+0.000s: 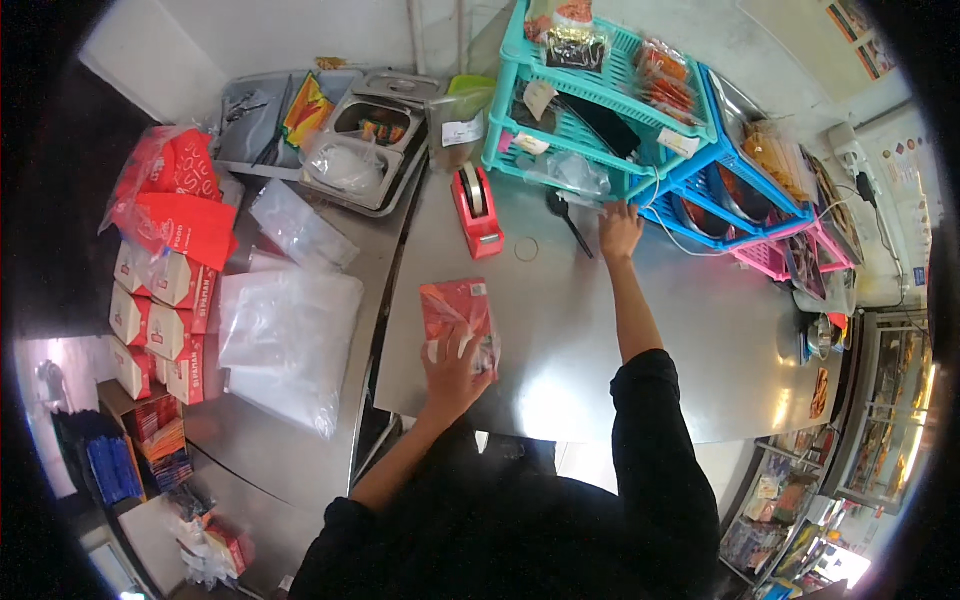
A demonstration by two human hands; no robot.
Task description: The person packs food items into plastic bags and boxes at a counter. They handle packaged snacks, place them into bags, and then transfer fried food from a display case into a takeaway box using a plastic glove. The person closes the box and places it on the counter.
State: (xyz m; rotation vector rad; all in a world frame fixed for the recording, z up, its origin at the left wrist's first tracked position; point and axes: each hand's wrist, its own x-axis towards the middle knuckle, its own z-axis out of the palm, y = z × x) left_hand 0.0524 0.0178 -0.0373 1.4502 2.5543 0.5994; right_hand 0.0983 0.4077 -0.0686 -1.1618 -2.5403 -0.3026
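Note:
On the steel table, my left hand (pixel 454 371) rests on a red printed packet with clear plastic (pixel 455 300), its fingers spread over the near part. My right hand (pixel 621 229) reaches to the foot of the turquoise plastic rack (pixel 600 142); its fingertips are at a small pale strip there, and whether they grip it cannot be told. A black plastic spoon (pixel 571 225) lies just left of that hand. Beyond the packet stands a red tape dispenser (pixel 478 214) with a roll of tape, and a thin rubber band (pixel 526 249) lies beside it.
At left are stacked red and white food boxes (pixel 172 319), clear plastic bags (pixel 289 330), red bags (pixel 184 217) and steel food pans (pixel 356 169). Blue (pixel 690 217) and pink racks (pixel 832 244) stand at right, a white cable (pixel 679 241) hanging before them. A gap runs between the two tables.

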